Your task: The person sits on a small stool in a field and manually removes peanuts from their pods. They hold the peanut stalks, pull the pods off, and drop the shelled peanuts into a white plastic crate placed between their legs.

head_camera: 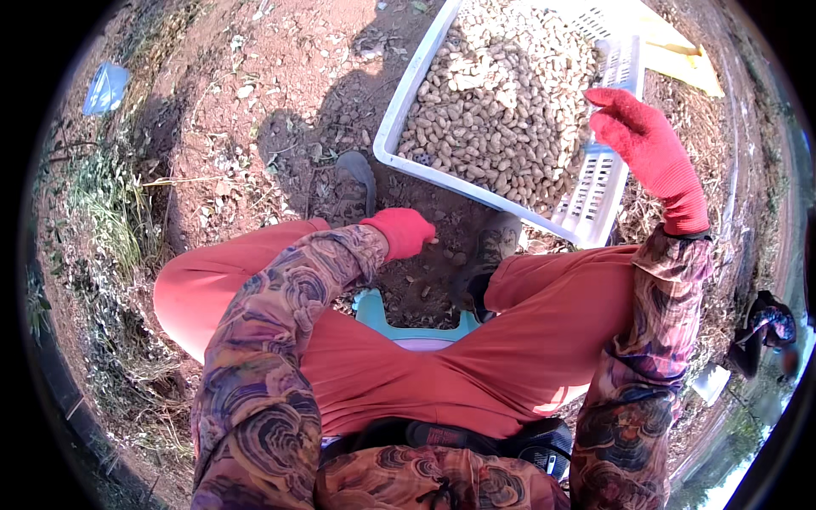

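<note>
A white plastic crate [398, 105] with slotted walls stands tilted on the soil, holding a broad heap of unshelled peanuts [497, 121]. My right hand [644, 143], in a red knit glove, is raised over the crate's right wall, its thumb and fingers apart; no item shows between them. Between my knees, in front of the crate, is my left hand [401, 233], also in a red glove. Its fingers are curled, and a small pale tip, perhaps a peanut, sticks out at them; what it is cannot be made out.
Under me is a light green plastic stool [408, 331]. My shoes [357, 185] rest on bare soil near the crate. A yellow sack [685, 57] lies behind the crate's right side. A blue plastic container [105, 88] lies far left. Another person [765, 331] is at the far right.
</note>
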